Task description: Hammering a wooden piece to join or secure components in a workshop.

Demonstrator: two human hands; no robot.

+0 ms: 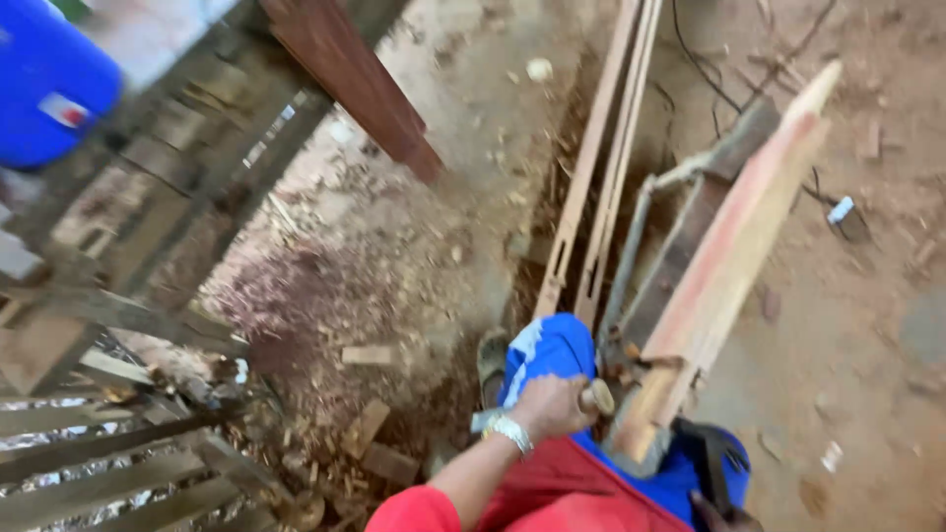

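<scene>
Take the long reddish wooden plank (729,266) propped across your lap as your landmark. Far to its left, a smooth blue plastic drum (44,84) is cut off by the frame's corner, and the rough grey slatted timber frame (148,296) below it is smeared by motion blur, so its joints are hard to read. Between that frame and the plank, the dirt floor (394,246) lies thick with pale shavings and small offcut blocks (367,426). Just left of the plank's near end, your left hand (552,404), with a metal watch at the wrist, is closed tightly round a pale rounded wooden handle (596,396); whatever head the tool has is hidden behind your fist and knee. Thin pale wooden strips (601,167) lie on the ground left of the plank. At the plank's lower right, your right hand (724,514) is mostly cut off by the bottom edge beside a dark strap; you cannot tell its grip.
</scene>
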